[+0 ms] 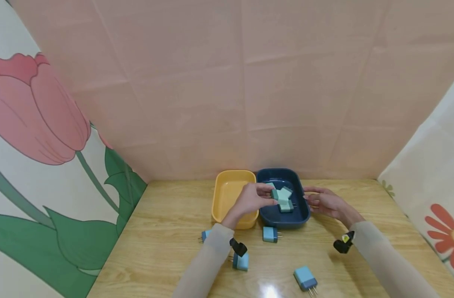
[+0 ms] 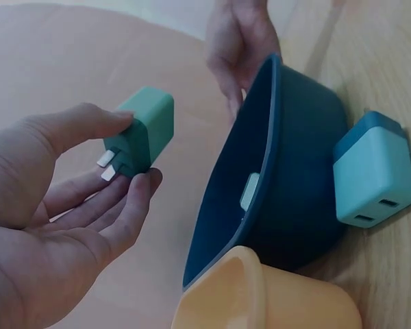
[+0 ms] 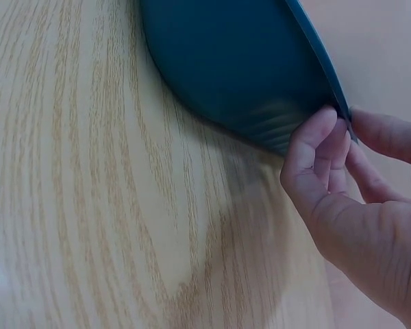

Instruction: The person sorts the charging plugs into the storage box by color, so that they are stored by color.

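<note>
My left hand [image 1: 250,200] is over the left side of a navy blue bin [image 1: 283,223], gripping a green plug-in charger [image 2: 153,123] between thumb and fingertips. Two metal prongs stick out of the charger on the palm side in the left wrist view. Several pale green chargers [image 1: 286,205] lie inside the bin. At the bin's right side, my right hand [image 1: 329,205] pinches the rim between thumb and fingers, as the right wrist view shows.
A yellow bin [image 1: 227,188] stands against the navy bin's left side. In front of the bins, blue chargers lie on the wooden table: one close to the navy bin [image 1: 269,234], one nearer [image 1: 241,262], one at the front right [image 1: 304,276] and one partly behind the left sleeve [image 1: 206,235].
</note>
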The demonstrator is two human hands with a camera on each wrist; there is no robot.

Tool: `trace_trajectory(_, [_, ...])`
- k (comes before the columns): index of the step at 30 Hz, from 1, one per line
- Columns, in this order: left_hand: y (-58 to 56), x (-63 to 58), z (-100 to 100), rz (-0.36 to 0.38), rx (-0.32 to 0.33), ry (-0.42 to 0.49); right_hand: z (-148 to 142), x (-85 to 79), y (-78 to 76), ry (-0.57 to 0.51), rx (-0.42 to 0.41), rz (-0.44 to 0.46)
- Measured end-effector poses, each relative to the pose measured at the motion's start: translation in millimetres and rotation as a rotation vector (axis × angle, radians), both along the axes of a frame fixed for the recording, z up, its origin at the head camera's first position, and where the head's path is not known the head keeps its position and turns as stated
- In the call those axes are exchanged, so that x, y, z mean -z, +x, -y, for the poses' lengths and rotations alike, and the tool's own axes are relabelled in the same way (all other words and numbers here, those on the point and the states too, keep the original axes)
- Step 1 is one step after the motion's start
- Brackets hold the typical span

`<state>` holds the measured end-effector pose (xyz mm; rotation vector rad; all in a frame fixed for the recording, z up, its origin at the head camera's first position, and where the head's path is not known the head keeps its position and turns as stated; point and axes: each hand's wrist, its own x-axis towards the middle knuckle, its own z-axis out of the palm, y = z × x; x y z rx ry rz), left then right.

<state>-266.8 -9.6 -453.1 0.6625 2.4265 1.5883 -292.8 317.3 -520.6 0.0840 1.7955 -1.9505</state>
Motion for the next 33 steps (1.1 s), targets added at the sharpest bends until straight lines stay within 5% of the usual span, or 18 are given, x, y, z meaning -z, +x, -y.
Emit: trace_trajectory(33, [-39.4,7.0,-2,0.07,-0.057,-0.072,1,-2.5,1.5,0.018,0.0,-0.012])
